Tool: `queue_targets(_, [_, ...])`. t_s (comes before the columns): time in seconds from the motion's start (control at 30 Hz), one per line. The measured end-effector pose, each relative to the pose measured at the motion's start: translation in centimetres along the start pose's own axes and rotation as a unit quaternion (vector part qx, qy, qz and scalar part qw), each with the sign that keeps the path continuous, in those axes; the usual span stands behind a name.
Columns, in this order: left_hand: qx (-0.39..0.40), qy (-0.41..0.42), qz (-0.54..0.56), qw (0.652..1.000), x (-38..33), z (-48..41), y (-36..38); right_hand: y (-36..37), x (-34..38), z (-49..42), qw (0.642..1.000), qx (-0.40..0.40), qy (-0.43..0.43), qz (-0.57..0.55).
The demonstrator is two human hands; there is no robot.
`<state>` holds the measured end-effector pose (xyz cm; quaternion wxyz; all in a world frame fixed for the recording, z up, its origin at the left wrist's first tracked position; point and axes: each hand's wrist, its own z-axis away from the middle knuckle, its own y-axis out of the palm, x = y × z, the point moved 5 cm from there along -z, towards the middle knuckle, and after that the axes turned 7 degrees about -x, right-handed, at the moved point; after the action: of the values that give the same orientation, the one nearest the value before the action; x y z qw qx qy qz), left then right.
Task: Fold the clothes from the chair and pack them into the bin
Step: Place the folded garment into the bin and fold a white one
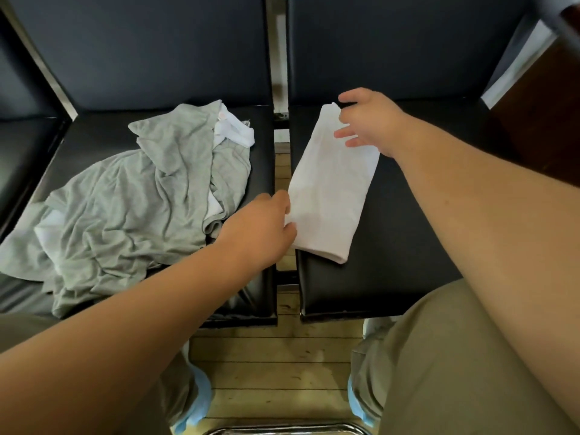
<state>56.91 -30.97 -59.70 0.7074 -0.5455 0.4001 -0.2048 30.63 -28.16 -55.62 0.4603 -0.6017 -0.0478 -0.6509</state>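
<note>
1. white garment (329,196) lies flat on the right chair seat (408,246), already narrowed to a long strip running away from the person; my read: that seat serves as the folding surface, kept apart from the unfolded stock
2. grey clothes pile (141,199) sits crumpled on the left chair seat (260,146) with white pieces mixed in; looks like the queue waiting to be folded, so the task is early to midway
3. left hand (263,227): at the strip's near-left edge, thumb and fingers curled onto the cloth, pinching it; probably anchoring the near end so the strip doesn't skew
4. right hand (370,124): over the far end, thumb above the far corner, other fingers spread low on the cloth; cannot tell if it grips the corner or just rests there
5. geometry: strip spans between the two hands, one hand per end, near corner slightly overhanging the gap between the seats; that setup suits a far-to-near fold in half
6. risk, as a judgement: thin cloth, layers may slide apart if only one layer gets picked up at the far end
7. no bin identifiable; a metal rim (282,431) shows at the bottom edge above the plank floor (276,356), cannot tell what it belongs to
</note>
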Motion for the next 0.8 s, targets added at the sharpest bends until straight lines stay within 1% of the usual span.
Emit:
queue_targets(0.07, [-0.007,-0.014,0.013,1.000,-0.1,-1.0,0.1,-0.3,0.1,1.0,0.999,-0.006,-0.002,0.042])
queue_targets(0.13, [0.003,-0.024,0.045,0.999,-0.2,-1.9,0.4,-0.5,-0.1,2.2,0.995,0.000,-0.006,0.103])
queue_targets(0.2, [0.024,-0.037,0.058,0.997,-0.2,-2.6,0.7,-0.4,-0.7,3.5,0.985,0.038,-0.008,0.168])
queue_targets(0.27, [0.041,-0.050,0.048,0.997,-0.3,-3.0,1.0,0.0,-1.7,5.1,0.972,0.096,-0.002,0.214])
queue_targets(0.3, [0.050,-0.058,0.041,0.996,-0.3,-3.2,1.0,0.3,-2.3,5.9,0.962,0.126,-0.001,0.240])
queue_targets(0.37, [0.069,-0.068,0.031,0.995,-0.6,-3.4,0.9,0.5,-3.2,7.1,0.931,0.161,-0.025,0.325])
queue_targets(0.43, [0.097,-0.078,0.036,0.992,-1.0,-3.2,0.5,0.4,-3.6,8.1,0.903,0.163,-0.061,0.393])
queue_targets(0.53, [0.132,-0.090,0.061,0.985,-1.7,-2.8,0.5,-0.1,-4.2,9.1,0.889,0.152,-0.078,0.424])
queue_targets(0.63, [0.181,-0.085,0.095,0.975,-2.8,-1.9,1.3,-0.6,-4.6,10.1,0.871,0.150,-0.089,0.459])
queue_targets(0.67, [0.192,-0.080,0.089,0.974,-3.2,-1.4,1.6,-0.8,-4.5,10.6,0.869,0.149,-0.093,0.463])
queue_targets(0.7, [0.196,-0.071,0.067,0.976,-3.4,-1.0,1.9,-1.0,-4.4,11.2,0.868,0.151,-0.095,0.464])
queue_targets(0.73, [0.181,-0.060,0.034,0.981,-3.6,-0.7,2.1,-1.2,-4.3,11.8,0.869,0.151,-0.095,0.462])
queue_targets(0.8, [0.101,-0.036,-0.024,0.994,-3.7,-0.1,1.7,-1.6,-4.2,13.1,0.875,0.152,-0.094,0.449])
